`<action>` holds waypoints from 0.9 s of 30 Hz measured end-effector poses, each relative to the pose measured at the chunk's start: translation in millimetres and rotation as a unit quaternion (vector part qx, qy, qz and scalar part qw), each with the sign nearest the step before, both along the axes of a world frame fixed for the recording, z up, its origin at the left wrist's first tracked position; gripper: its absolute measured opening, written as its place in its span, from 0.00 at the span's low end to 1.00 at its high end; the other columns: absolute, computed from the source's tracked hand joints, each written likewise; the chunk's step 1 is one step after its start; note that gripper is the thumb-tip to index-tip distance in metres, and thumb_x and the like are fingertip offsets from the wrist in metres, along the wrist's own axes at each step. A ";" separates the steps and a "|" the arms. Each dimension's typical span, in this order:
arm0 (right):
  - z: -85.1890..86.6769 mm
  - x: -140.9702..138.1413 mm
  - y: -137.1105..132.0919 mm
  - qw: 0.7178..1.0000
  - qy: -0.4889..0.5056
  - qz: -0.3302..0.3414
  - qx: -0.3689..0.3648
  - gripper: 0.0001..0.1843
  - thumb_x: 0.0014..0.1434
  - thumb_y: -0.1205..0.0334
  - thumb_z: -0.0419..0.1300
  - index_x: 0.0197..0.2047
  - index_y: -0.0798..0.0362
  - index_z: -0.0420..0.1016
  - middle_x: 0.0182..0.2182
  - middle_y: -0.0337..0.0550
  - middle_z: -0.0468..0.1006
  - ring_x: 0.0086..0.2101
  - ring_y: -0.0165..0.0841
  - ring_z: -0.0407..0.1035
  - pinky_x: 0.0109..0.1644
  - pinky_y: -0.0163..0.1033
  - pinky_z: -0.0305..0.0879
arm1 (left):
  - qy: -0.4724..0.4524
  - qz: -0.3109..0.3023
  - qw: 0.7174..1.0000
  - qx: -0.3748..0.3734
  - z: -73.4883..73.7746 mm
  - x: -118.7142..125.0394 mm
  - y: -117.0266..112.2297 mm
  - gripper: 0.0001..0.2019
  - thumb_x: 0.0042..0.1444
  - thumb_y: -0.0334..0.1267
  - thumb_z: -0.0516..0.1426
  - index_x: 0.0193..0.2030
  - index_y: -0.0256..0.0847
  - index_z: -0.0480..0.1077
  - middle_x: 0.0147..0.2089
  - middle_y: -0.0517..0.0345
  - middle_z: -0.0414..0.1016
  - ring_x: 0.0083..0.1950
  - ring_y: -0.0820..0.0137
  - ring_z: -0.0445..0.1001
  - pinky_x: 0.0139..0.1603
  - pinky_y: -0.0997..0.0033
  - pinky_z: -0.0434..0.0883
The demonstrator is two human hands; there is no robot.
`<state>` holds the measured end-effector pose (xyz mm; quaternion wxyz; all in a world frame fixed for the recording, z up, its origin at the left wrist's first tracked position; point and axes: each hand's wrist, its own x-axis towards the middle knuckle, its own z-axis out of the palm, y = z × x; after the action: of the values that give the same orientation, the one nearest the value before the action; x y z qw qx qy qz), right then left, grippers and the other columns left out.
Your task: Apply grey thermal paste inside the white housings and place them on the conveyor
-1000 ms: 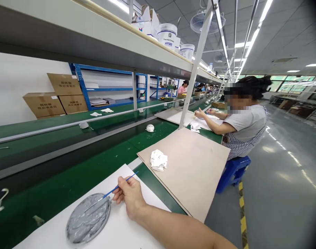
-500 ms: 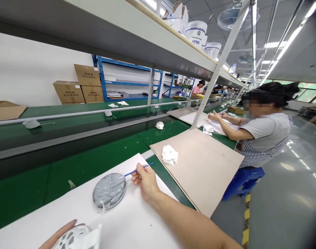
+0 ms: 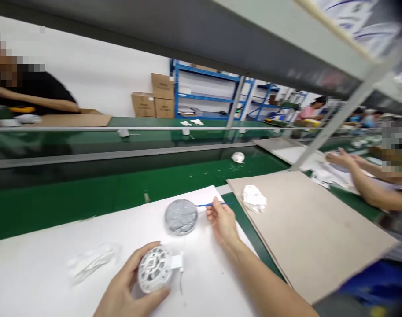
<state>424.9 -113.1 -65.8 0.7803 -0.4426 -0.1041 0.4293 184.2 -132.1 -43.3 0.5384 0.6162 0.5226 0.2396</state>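
Note:
My left hand (image 3: 128, 286) is closed around a round white plastic part (image 3: 154, 269) with a small tab and a thin wire, holding it just above the white sheet (image 3: 42, 281). My right hand (image 3: 222, 220) pinches a thin blue brush (image 3: 214, 204) whose tip points at a round dish of grey paste (image 3: 181, 216). The dish lies on the white sheet between my two hands, a little ahead of them.
A brown board (image 3: 306, 229) with a crumpled white rag (image 3: 253, 198) lies to the right. Beyond the sheet runs a green conveyor (image 3: 88, 193) carrying a white part (image 3: 237, 156). A co-worker's arms (image 3: 362, 180) work at right; another person (image 3: 29, 94) sits across at left. Some blurred white bits (image 3: 88, 262) lie at left.
The view has swung left and down. My left hand with the white part has come fully into view. My right hand still holds the brush by the paste dish.

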 end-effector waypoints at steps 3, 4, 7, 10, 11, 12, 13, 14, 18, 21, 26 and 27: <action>-1.1 1.5 -2.8 1.000 -0.003 0.005 -0.003 0.21 0.39 0.53 0.72 0.28 0.58 0.69 0.21 0.40 0.74 0.20 0.25 0.65 0.19 0.27 0.58 | -0.004 0.018 0.999 -0.027 15.8 6.1 -3.8 0.32 0.38 0.37 0.63 0.54 0.46 0.63 0.54 0.55 0.71 0.53 0.57 0.71 0.53 0.62 0.70; -1.4 2.0 -3.4 1.000 -0.005 0.008 -0.002 0.20 0.40 0.54 0.72 0.28 0.58 0.69 0.22 0.41 0.74 0.21 0.25 0.65 0.19 0.27 0.59 | -0.001 0.021 0.999 -0.029 18.5 6.7 -4.2 0.32 0.39 0.36 0.62 0.54 0.46 0.63 0.53 0.55 0.71 0.53 0.57 0.71 0.53 0.62 0.70; -1.6 1.8 -5.2 1.000 -0.008 0.015 0.000 0.19 0.42 0.54 0.71 0.29 0.57 0.69 0.22 0.40 0.73 0.21 0.25 0.65 0.20 0.28 0.59 | 0.010 0.023 0.999 -0.026 21.4 6.7 -4.4 0.31 0.40 0.35 0.62 0.54 0.46 0.63 0.52 0.54 0.71 0.53 0.57 0.70 0.54 0.60 0.68; 0.3 -1.1 -6.7 1.000 -0.018 0.019 -0.003 0.18 0.43 0.55 0.71 0.29 0.57 0.69 0.23 0.40 0.72 0.22 0.26 0.65 0.21 0.28 0.59 | 0.017 0.022 1.000 -0.010 20.7 6.4 -2.4 0.30 0.41 0.34 0.61 0.54 0.46 0.63 0.53 0.55 0.71 0.53 0.57 0.70 0.53 0.61 0.68; 1.7 -2.6 -7.3 0.999 -0.024 0.022 -0.005 0.18 0.43 0.54 0.70 0.29 0.57 0.69 0.23 0.40 0.72 0.22 0.26 0.65 0.21 0.28 0.59 | 0.020 0.020 1.000 -0.003 20.4 6.3 -1.2 0.30 0.41 0.34 0.61 0.54 0.46 0.63 0.53 0.55 0.71 0.53 0.57 0.70 0.53 0.61 0.68; 3.5 -4.3 -8.0 0.999 -0.029 0.024 -0.005 0.18 0.44 0.54 0.70 0.29 0.57 0.69 0.23 0.40 0.72 0.22 0.26 0.65 0.21 0.29 0.59 | 0.022 0.017 1.000 0.003 20.4 6.0 0.2 0.29 0.41 0.34 0.61 0.54 0.46 0.63 0.53 0.55 0.71 0.53 0.57 0.70 0.53 0.61 0.68; 5.7 -6.3 -9.1 0.999 -0.035 0.027 -0.005 0.18 0.44 0.54 0.70 0.29 0.56 0.69 0.23 0.40 0.72 0.23 0.26 0.65 0.21 0.29 0.59 | 0.024 0.009 1.000 0.007 20.5 5.5 1.7 0.29 0.42 0.34 0.61 0.54 0.46 0.62 0.53 0.55 0.71 0.53 0.58 0.70 0.53 0.61 0.68; 8.2 -8.5 -10.5 0.999 -0.042 0.031 -0.004 0.18 0.44 0.54 0.70 0.29 0.56 0.69 0.24 0.40 0.71 0.23 0.27 0.65 0.22 0.30 0.60 | 0.025 -0.002 1.000 0.009 20.8 4.9 3.1 0.29 0.42 0.35 0.61 0.54 0.46 0.62 0.53 0.55 0.71 0.54 0.58 0.70 0.54 0.61 0.68; 19.3 -19.5 -19.8 0.997 -0.060 0.054 0.011 0.17 0.46 0.54 0.69 0.30 0.55 0.68 0.26 0.39 0.71 0.23 0.27 0.64 0.23 0.31 0.60 | 0.026 -0.036 0.999 0.017 21.9 1.9 6.7 0.29 0.44 0.36 0.61 0.55 0.45 0.60 0.56 0.53 0.68 0.56 0.58 0.68 0.56 0.61 0.67; 24.3 -29.8 -29.7 0.994 -0.071 0.084 0.021 0.15 0.49 0.54 0.67 0.31 0.55 0.69 0.27 0.40 0.72 0.24 0.27 0.64 0.25 0.32 0.60 | 0.019 -0.038 0.998 0.036 19.7 0.9 6.8 0.29 0.44 0.35 0.62 0.55 0.45 0.60 0.55 0.53 0.69 0.55 0.59 0.69 0.55 0.61 0.67; 22.8 -45.1 -44.9 0.983 -0.119 0.138 0.005 0.14 0.54 0.53 0.63 0.31 0.55 0.70 0.27 0.41 0.73 0.24 0.27 0.64 0.27 0.34 0.62 | -0.002 -0.035 0.997 0.073 7.6 -0.1 5.4 0.29 0.44 0.34 0.63 0.54 0.48 0.60 0.53 0.57 0.69 0.52 0.62 0.70 0.53 0.64 0.68; 21.7 -47.2 -47.1 0.981 -0.132 0.145 0.002 0.13 0.55 0.52 0.63 0.31 0.55 0.70 0.27 0.41 0.73 0.24 0.27 0.65 0.28 0.35 0.62 | -0.001 -0.033 0.996 0.082 5.1 -0.3 5.1 0.30 0.44 0.35 0.63 0.55 0.49 0.60 0.53 0.58 0.69 0.52 0.62 0.69 0.53 0.64 0.68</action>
<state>377.7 -160.2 -44.1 0.6904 -0.4737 -0.2699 0.4756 183.8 -127.0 -38.1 0.4944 0.6746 0.4802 0.2646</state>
